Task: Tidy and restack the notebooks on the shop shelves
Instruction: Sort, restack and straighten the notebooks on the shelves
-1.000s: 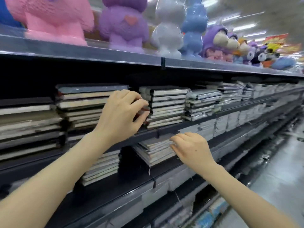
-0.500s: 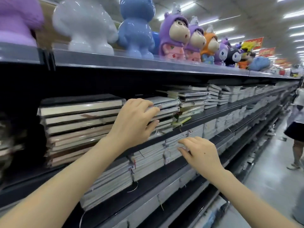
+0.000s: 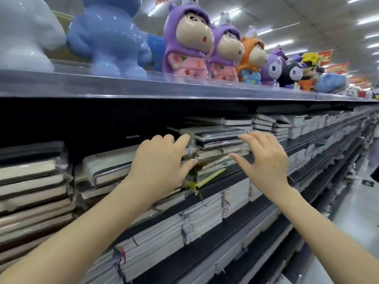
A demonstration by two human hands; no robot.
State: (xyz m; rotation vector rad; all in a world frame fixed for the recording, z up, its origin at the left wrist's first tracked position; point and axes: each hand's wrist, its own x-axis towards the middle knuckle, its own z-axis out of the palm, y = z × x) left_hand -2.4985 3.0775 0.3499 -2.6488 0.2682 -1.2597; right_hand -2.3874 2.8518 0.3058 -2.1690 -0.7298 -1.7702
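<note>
A crooked stack of plastic-wrapped notebooks lies on the upper notebook shelf, with a yellow-edged one sticking out at its bottom. My left hand rests against the stack's left end, fingers fairly straight, thumb by the lower books. My right hand touches the stack's right front with spread, straight fingers. Neither hand grips a book. Further stacks of dark-covered notebooks fill the shelf to the left, and white-edged notebooks stand on the shelf below.
Above, a glossy top shelf carries toy figures: a blue one, purple-hooded ones and more to the right. Shelves of notebooks run off to the right. The aisle floor lies at lower right.
The view has shifted right along the shelf. My right hand rose from the lower shelf to the upper stack; my left hand moved right onto that stack's left end.
</note>
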